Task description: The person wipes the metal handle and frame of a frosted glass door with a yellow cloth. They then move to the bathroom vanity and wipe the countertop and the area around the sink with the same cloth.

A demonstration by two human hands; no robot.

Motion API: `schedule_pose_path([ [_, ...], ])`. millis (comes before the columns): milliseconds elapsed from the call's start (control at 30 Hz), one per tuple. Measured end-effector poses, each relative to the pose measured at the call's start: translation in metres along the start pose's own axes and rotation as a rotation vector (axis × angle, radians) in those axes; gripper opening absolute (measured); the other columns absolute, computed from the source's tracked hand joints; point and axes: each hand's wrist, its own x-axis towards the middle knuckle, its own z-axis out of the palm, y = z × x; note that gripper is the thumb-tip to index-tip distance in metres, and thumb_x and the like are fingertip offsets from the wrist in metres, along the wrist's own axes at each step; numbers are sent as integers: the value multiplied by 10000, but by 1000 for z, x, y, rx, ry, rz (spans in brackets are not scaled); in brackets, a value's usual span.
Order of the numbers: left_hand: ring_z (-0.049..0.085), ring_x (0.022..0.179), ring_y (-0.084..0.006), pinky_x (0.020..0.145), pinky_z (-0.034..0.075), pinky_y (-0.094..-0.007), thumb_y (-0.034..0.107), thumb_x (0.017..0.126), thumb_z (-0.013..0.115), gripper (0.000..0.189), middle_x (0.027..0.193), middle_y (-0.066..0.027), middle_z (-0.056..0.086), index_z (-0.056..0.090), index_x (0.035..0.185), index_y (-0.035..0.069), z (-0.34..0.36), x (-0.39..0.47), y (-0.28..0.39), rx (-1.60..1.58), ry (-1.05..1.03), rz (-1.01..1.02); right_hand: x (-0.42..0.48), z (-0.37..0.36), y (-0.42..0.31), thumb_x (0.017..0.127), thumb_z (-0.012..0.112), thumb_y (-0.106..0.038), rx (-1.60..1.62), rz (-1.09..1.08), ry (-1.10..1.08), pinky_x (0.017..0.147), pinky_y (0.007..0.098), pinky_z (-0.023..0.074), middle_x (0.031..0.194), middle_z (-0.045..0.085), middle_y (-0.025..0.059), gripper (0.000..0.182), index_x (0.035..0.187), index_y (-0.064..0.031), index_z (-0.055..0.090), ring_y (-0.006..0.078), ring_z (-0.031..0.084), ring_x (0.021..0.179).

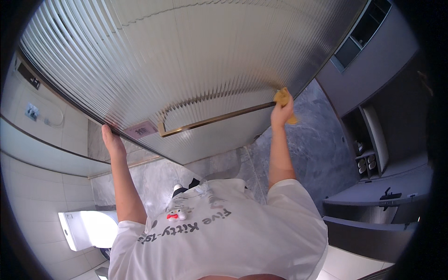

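Note:
Before me stands a fluted glass shower door [224, 52] in a dark metal frame. My left hand [112, 140] rests against the door's left frame edge [84, 114], its fingers partly hidden behind it. A yellow cloth [282, 97] is gripped in my right hand [282, 111] at the far end of the bronze-coloured metal handle [213, 119]. One corner of the cloth hangs below the wrist. A pink sticker [141, 130] bearing a printed character is on the glass between my left hand and the near end of the handle.
A white toilet [89, 229] stands at the lower left. On the right are a vanity with a black faucet [390, 194] and open shelves [365, 154] holding a few items. Grey marbled tiles [315, 140] cover the floor. A wall niche [364, 33] is at the upper right.

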Motion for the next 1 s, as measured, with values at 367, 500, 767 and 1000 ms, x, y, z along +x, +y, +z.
schedule_pose_path([
  [367,510,922,-135,882,379,-298,360,981,457,330,969,-32,547,515,1037,40,-4,2,-1,-8,-42,-22,-20,-39,49,859,576,-63,718,599,-111,886,334,469,1066,646,100,232,1086,-18,599,266,619,982],
  [500,498,927,-132,890,377,-299,357,984,450,327,982,-24,534,509,1038,40,-8,3,-3,-9,-36,-30,-43,-49,61,915,556,-268,1062,1214,11,901,425,469,1120,623,115,327,1144,-34,559,290,594,1020],
  [767,487,926,-127,888,374,-298,318,997,423,285,983,-20,523,508,1034,49,5,0,5,-20,-17,-34,-17,-18,29,957,467,-382,1395,1216,11,1006,459,381,1232,568,98,416,1210,-56,525,294,521,1138],
  [1000,482,891,-125,853,372,-281,358,977,461,305,929,-9,528,516,1004,59,0,-1,4,-11,-18,-24,-34,7,-34,983,334,-423,1548,1328,111,1021,491,346,1245,536,96,452,1233,-93,518,297,479,1168],
])
